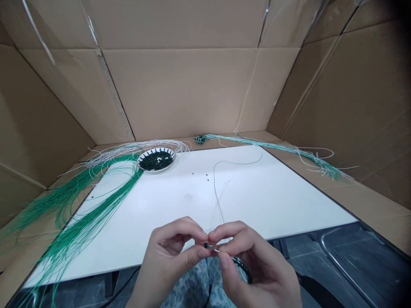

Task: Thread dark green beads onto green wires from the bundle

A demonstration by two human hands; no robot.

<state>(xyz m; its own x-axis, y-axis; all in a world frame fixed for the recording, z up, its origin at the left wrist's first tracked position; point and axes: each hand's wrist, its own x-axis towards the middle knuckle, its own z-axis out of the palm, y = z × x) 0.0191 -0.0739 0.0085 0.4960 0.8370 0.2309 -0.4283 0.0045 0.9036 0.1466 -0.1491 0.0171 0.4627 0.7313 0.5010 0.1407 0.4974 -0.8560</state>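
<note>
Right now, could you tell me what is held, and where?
The left hand and right hand pinch a beaded strand near its end, between their fingertips.

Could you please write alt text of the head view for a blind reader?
The left hand and right hand pinch a dark bead on a thin strand over a white board, near a dish of dark beads and green strands.

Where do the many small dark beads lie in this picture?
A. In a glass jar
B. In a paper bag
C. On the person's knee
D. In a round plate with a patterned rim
D: the small dark beads lie heaped inside the round white plate, at the far edge of the white board.
</note>
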